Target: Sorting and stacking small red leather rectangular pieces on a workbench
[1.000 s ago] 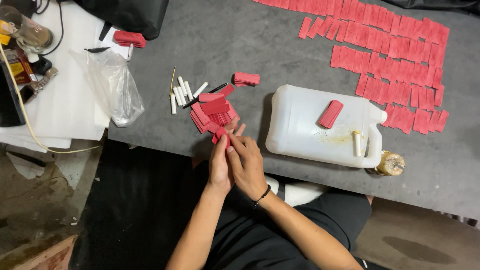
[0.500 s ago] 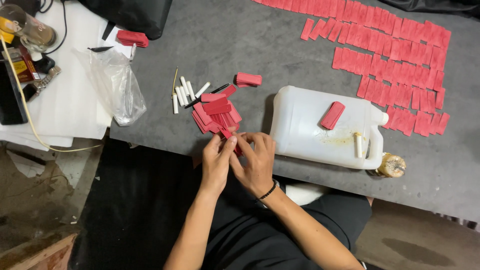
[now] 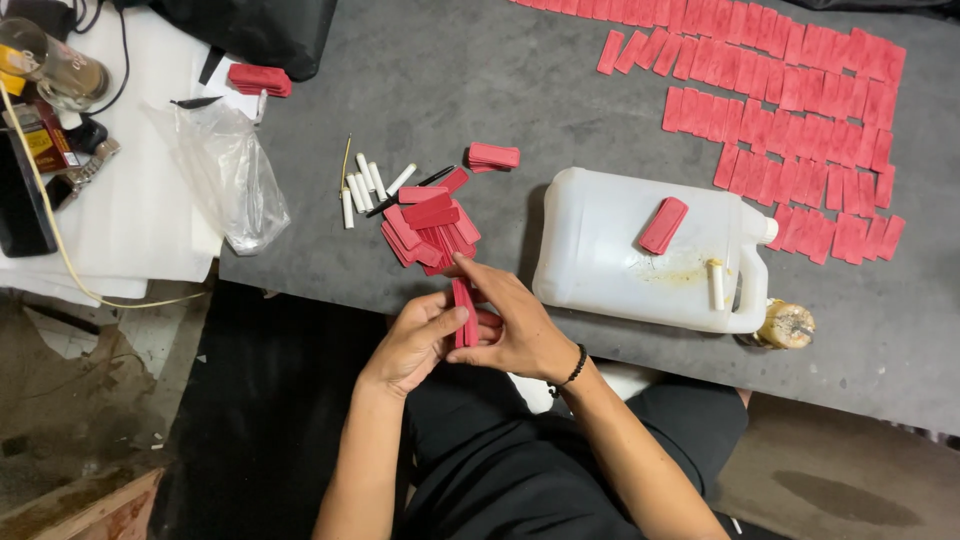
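Seen from the head: small red strip [image 3: 464,312] pinched upright between left hand [image 3: 415,342] and right hand [image 3: 512,322], both closed on it, just off the table edge [image 3: 330,276] near the red pile [image 3: 430,228]. Looks thin, light and bendy, probably easy to crease. Best held softly by its long edges.
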